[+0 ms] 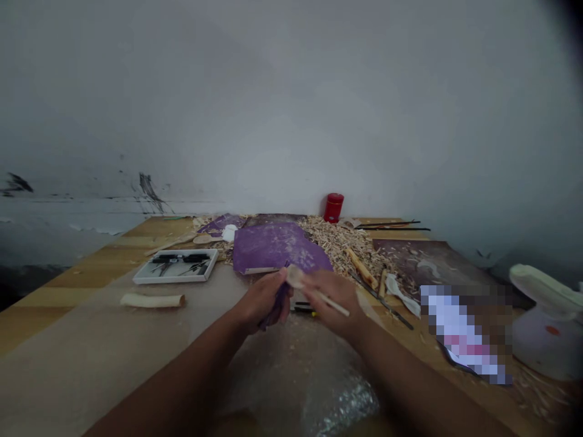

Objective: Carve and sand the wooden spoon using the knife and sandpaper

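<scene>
My right hand (334, 298) is closed around a small wooden spoon (297, 277); its pale handle sticks out toward the lower right. My left hand (264, 298) is closed on a folded strip of purple sandpaper (276, 308), pressed against the spoon's bowl. Both hands meet over the middle of the wooden table (82, 273), above a sheet of bubble wrap (314, 376).
A large purple sandpaper sheet (276, 246) lies behind the hands, with a heap of wood shavings (339, 240) and a red jar (333, 207) beyond. A white tray of tools (177, 266) and a wooden blank (152, 300) sit left. Carving tools (380, 297) and a white appliance (546, 328) are right.
</scene>
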### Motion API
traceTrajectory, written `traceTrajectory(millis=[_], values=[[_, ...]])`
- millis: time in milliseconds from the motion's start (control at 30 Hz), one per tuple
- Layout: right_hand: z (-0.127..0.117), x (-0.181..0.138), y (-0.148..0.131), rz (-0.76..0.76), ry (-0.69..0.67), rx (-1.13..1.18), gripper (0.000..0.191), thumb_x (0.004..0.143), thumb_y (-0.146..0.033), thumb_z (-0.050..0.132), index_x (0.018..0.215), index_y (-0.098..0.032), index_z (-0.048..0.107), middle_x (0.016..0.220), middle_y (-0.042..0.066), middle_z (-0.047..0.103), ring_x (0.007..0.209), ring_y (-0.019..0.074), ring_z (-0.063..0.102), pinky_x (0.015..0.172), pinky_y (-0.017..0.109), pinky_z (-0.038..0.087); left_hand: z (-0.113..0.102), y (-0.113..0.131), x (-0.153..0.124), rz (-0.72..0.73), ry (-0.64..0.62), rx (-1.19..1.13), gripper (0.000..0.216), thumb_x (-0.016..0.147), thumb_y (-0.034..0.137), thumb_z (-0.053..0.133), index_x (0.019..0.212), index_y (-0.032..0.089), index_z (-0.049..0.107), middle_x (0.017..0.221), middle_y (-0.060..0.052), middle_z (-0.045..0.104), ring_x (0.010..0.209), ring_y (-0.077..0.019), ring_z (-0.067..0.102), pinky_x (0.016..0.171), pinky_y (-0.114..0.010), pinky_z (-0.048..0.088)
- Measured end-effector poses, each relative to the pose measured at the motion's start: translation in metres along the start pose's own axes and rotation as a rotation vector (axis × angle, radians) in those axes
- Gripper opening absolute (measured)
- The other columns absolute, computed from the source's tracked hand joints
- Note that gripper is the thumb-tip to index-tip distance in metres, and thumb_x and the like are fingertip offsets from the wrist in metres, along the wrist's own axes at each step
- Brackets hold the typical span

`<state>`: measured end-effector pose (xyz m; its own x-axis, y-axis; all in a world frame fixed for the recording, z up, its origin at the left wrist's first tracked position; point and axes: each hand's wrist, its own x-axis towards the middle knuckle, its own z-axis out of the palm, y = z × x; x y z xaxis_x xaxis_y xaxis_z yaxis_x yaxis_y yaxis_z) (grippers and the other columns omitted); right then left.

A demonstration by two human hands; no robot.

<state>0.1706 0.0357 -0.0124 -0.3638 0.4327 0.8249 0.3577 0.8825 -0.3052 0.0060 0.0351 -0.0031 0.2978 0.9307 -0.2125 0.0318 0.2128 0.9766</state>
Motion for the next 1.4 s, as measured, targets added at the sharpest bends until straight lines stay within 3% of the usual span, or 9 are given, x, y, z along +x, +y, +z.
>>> traceTrajectory(millis=[133, 267, 333, 500, 700, 867, 1067, 1267, 1400], values=[[0.007, -0.002, -0.010, -0.138, -0.152, 0.066, 0.023, 0.076, -0.017, 0.048, 0.099, -0.019, 0.054, 0.083, 0.004, 0.062, 0.077, 0.0136, 0.056, 0.068, 0.027, 0.046, -0.004, -0.002, 0.002, 0.005, 0.110, -0.087, 0.046, 0.071, 0.060, 0.037, 0.068, 0.016, 0.050, 0.043, 0.003, 0.052, 0.027, -0.0057, 0.037, 0.028, -0.016, 0.020], [0.003, 0.000, 0.001, -0.073, 0.030, -0.019, 0.022, 0.075, -0.015, 0.051, 0.096, -0.020, 0.054, 0.080, 0.003, 0.062, 0.072, 0.0134, 0.056, 0.065, 0.027, 0.046, -0.002, -0.001, 0.001, 0.026, -0.013, -0.013, 0.049, 0.073, 0.061, 0.030, 0.068, 0.016, 0.049, 0.033, 0.002, 0.048, 0.022, -0.0062, 0.029, 0.025, -0.016, 0.017], [0.001, 0.000, 0.002, -0.024, 0.044, -0.037, 0.021, 0.075, -0.015, 0.051, 0.095, -0.020, 0.055, 0.076, 0.002, 0.061, 0.069, 0.0129, 0.055, 0.063, 0.026, 0.045, 0.000, 0.000, 0.000, 0.017, -0.045, 0.006, 0.050, 0.073, 0.061, 0.028, 0.068, 0.016, 0.050, 0.031, 0.002, 0.047, 0.020, -0.0067, 0.027, 0.024, -0.017, 0.015], [0.007, -0.002, -0.011, -0.150, -0.182, 0.087, 0.023, 0.076, -0.018, 0.049, 0.099, -0.019, 0.054, 0.084, 0.004, 0.062, 0.078, 0.0132, 0.056, 0.070, 0.026, 0.045, -0.003, 0.000, 0.001, -0.018, 0.114, -0.102, 0.047, 0.071, 0.060, 0.037, 0.068, 0.015, 0.050, 0.041, 0.002, 0.050, 0.029, -0.0071, 0.040, 0.028, -0.016, 0.023], [0.002, 0.000, -0.001, -0.027, -0.004, -0.036, 0.020, 0.077, -0.017, 0.049, 0.095, -0.019, 0.055, 0.075, 0.003, 0.061, 0.068, 0.0125, 0.056, 0.063, 0.026, 0.045, -0.005, -0.005, 0.002, -0.001, -0.030, 0.007, 0.053, 0.073, 0.062, 0.028, 0.067, 0.015, 0.051, 0.032, 0.001, 0.047, 0.021, -0.0068, 0.029, 0.025, -0.017, 0.016], [0.005, -0.004, -0.012, -0.143, -0.229, 0.053, 0.023, 0.077, -0.020, 0.048, 0.099, -0.019, 0.053, 0.082, 0.003, 0.061, 0.076, 0.0129, 0.055, 0.069, 0.026, 0.045, -0.004, -0.001, 0.001, -0.015, 0.099, -0.070, 0.048, 0.070, 0.061, 0.037, 0.067, 0.015, 0.051, 0.042, 0.003, 0.051, 0.027, -0.0066, 0.039, 0.028, -0.016, 0.023], [-0.002, -0.001, 0.001, -0.070, -0.006, -0.064, 0.021, 0.076, -0.016, 0.050, 0.096, -0.020, 0.054, 0.077, 0.003, 0.061, 0.071, 0.0133, 0.056, 0.065, 0.026, 0.044, -0.001, -0.003, 0.001, 0.009, -0.015, 0.039, 0.054, 0.072, 0.063, 0.027, 0.065, 0.015, 0.050, 0.030, 0.002, 0.046, 0.021, -0.0074, 0.029, 0.024, -0.018, 0.017], [0.005, -0.005, -0.011, -0.172, -0.267, 0.028, 0.021, 0.077, -0.020, 0.047, 0.097, -0.019, 0.054, 0.081, 0.004, 0.060, 0.075, 0.0128, 0.055, 0.068, 0.026, 0.044, -0.006, -0.005, 0.003, 0.005, 0.117, 0.046, 0.051, 0.070, 0.063, 0.034, 0.071, 0.015, 0.053, 0.045, 0.002, 0.054, 0.027, -0.0071, 0.040, 0.026, -0.016, 0.024], [0.002, -0.003, 0.002, -0.099, -0.101, -0.038, 0.021, 0.077, -0.017, 0.048, 0.097, -0.019, 0.055, 0.076, 0.004, 0.060, 0.069, 0.0129, 0.054, 0.063, 0.026, 0.044, -0.004, -0.004, 0.001, 0.013, -0.001, 0.096, 0.052, 0.073, 0.062, 0.027, 0.066, 0.015, 0.050, 0.034, 0.001, 0.050, 0.022, -0.0089, 0.035, 0.023, -0.018, 0.021]])
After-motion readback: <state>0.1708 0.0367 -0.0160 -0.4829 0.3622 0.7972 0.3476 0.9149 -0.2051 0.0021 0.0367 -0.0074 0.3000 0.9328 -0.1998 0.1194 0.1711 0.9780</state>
